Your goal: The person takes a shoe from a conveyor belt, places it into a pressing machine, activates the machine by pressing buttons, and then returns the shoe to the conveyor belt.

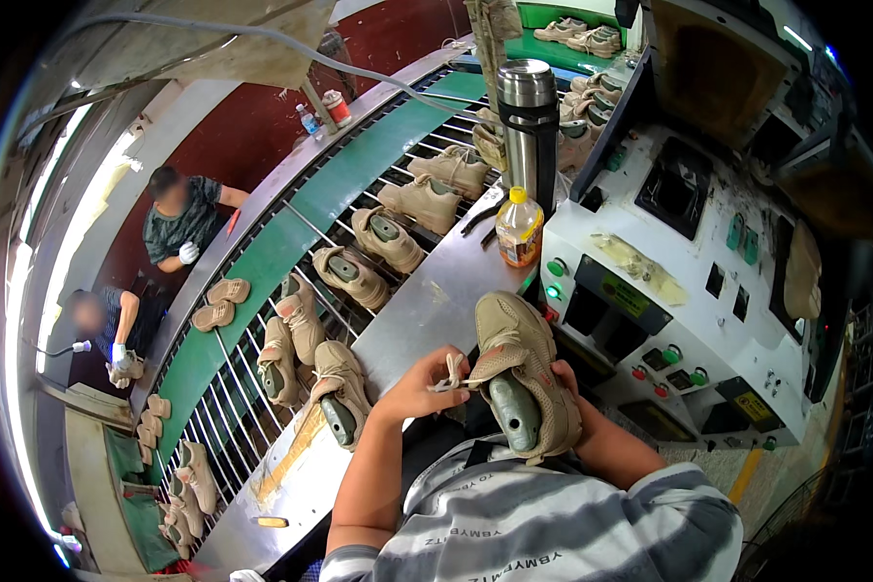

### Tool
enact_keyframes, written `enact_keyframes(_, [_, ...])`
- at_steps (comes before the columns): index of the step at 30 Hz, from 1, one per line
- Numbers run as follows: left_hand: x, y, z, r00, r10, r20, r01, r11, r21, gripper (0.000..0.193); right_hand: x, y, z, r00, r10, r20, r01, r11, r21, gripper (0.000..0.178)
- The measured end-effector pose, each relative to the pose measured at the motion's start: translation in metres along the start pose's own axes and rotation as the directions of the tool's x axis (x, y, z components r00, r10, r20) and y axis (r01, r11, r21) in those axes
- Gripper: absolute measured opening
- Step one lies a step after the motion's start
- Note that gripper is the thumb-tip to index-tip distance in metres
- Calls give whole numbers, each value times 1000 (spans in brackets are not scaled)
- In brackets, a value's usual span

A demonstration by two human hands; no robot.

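Note:
A beige sneaker point(516, 325) is held up in front of my body, toe pointing away. A grey-green shoe last point(514, 412) fills its opening. My left hand point(425, 386) is closed on the sneaker's pale shoelace point(452, 372), at the left of the tongue. My right hand point(566, 380) grips the sneaker's right side; the shoe hides part of its fingers. Closest on the metal ledge point(407, 325) to my left is another beige sneaker point(339, 393), also with a last inside.
A machine with buttons point(669, 291) stands at right. A steel flask point(527, 126) and a drink bottle point(520, 228) stand beside it. Beyond the ledge, a roller rack and green conveyor point(306, 228) carry several sneakers. Two people point(179, 218) work across it. A yellow-handled tool point(271, 522) lies lower left.

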State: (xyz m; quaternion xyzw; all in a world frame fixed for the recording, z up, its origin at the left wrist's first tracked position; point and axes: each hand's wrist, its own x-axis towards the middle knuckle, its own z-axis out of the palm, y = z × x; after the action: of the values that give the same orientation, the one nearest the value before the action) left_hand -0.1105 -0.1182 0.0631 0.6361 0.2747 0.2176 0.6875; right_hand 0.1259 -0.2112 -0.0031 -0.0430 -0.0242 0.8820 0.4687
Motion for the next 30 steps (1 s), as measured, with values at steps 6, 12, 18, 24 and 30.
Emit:
enact_keyframes(6, [19, -11, 3, 990, -15, -142, 10, 999, -34, 19, -6, -8, -19, 995, 28, -93, -41, 989, -144, 72])
enact_keyframes(12, [43, 25, 25, 982, -135, -129, 176, 899, 401, 16, -17, -14, -29, 957, 120, -264, -167, 972, -165, 62])
enact_keyframes(18, [67, -9, 20, 945, -203, -257, 299, 858, 419, 13, -15, -18, -38, 948, -59, -312, -57, 935, -350, 62])
enact_keyframes(24, [85, -35, 4, 945, -322, 47, 306, 831, -464, 23, -30, -34, -19, 994, -54, -97, 44, 993, -106, 61])
enact_keyframes(30, [81, -149, -32, 864, -246, -439, 175, 965, -197, 5, -75, -87, -21, 862, -439, -253, 408, 897, -167, 62])
